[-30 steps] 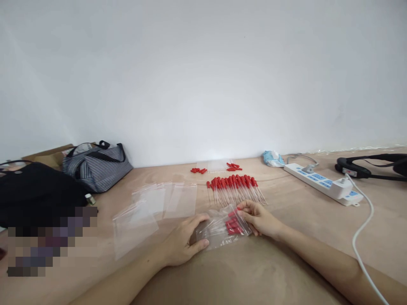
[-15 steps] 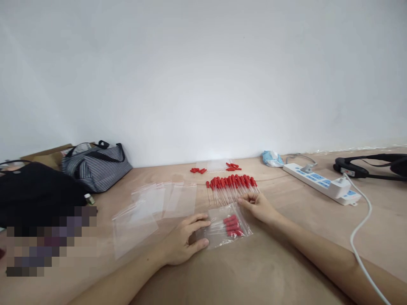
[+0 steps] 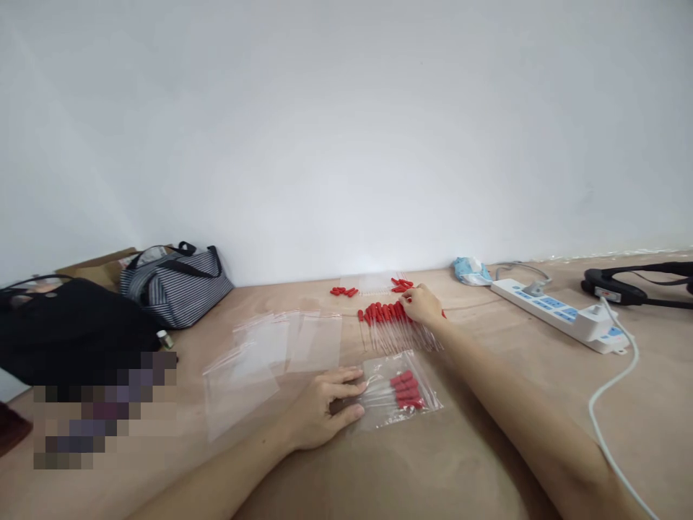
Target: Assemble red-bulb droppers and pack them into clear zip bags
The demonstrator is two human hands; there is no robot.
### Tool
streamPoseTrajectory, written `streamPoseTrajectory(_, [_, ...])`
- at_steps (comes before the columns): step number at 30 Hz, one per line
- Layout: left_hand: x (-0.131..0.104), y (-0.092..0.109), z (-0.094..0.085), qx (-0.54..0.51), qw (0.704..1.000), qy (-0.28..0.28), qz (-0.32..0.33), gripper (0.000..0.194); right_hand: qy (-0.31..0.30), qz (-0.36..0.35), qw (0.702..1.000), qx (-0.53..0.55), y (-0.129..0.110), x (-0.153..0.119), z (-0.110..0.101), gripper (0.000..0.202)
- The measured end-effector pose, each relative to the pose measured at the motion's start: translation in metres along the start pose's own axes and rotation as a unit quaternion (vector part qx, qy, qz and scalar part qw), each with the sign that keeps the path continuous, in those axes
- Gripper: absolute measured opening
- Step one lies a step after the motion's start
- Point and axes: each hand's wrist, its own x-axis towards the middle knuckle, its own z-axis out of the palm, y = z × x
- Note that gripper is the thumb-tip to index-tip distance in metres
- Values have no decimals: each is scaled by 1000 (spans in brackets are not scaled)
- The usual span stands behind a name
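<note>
A clear zip bag (image 3: 382, 408) lies flat near me, with several red-bulbed droppers (image 3: 408, 390) inside. My left hand (image 3: 330, 404) rests at its left edge, fingers apart. Beyond the bag is a row of clear droppers with red bulbs (image 3: 385, 313). My right hand (image 3: 422, 305) is over the right part of that row, fingers closed at the bulbs; what they pinch, if anything, is hidden. Several flat clear bags (image 3: 314, 343) lie left of the row. Loose red bulbs (image 3: 344, 292) sit near the wall.
A striped bag (image 3: 176, 285) and a black bag (image 3: 70, 332) stand at the left, with a small bottle (image 3: 164, 339) beside them. At the right are a blue-and-white packet (image 3: 471, 271), a power strip (image 3: 557, 314) with a white cable (image 3: 600, 426), and a black headset (image 3: 622, 287).
My right hand has moved away from me, from the lower ends of the droppers to their red bulbs. My left hand stays by the bag. The view has shifted slightly.
</note>
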Motion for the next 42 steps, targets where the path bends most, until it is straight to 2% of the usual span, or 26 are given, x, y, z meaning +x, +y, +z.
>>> streamPoseTrajectory(4, [0,1,1,-2,1000,1,-2,32,-6,2,999,52,2,5,-6,13])
streamPoseTrajectory(9, [-2,-3,2,1,1000,8,0,37,-30,-15,986,162,11,-3,-38,14])
streamPoseTrajectory(11, [-3,-4,2,1,1000,15,-3,42,-14,-6,973,230,19,-17,-50,13])
streamPoseTrajectory(13, [-4,-4,2,3,1000,16,-12,43,27,15,936,349,30,-35,-55,14])
streamPoseTrajectory(16, [-4,-4,1,9,1000,6,-24,43,58,50,896,437,42,-61,-51,23])
streamPoseTrajectory(19, [-3,-5,1,8,1000,3,-27,43,59,73,886,455,46,-76,-41,26])
streamPoseTrajectory(24, [-3,-5,0,8,1000,-1,-30,44,44,103,866,488,43,-82,-30,26])
streamPoseTrajectory(27, [-3,-3,-1,16,999,-11,-40,46,19,133,838,530,36,-89,-25,25])
streamPoseTrajectory(31, [-3,-3,-1,12,999,-13,-38,46,-63,134,800,582,26,-103,-22,27])
streamPoseTrajectory(34, [-3,-6,1,-1,1000,0,-22,46,-143,114,809,558,21,-111,-22,33])
streamPoseTrajectory(39, [-2,-5,1,-1,1000,-5,-30,46,-227,56,862,450,18,-117,-21,35])
streamPoseTrajectory(42, [-3,-2,-1,5,999,-5,-37,46,-237,34,852,465,15,-118,-18,36])
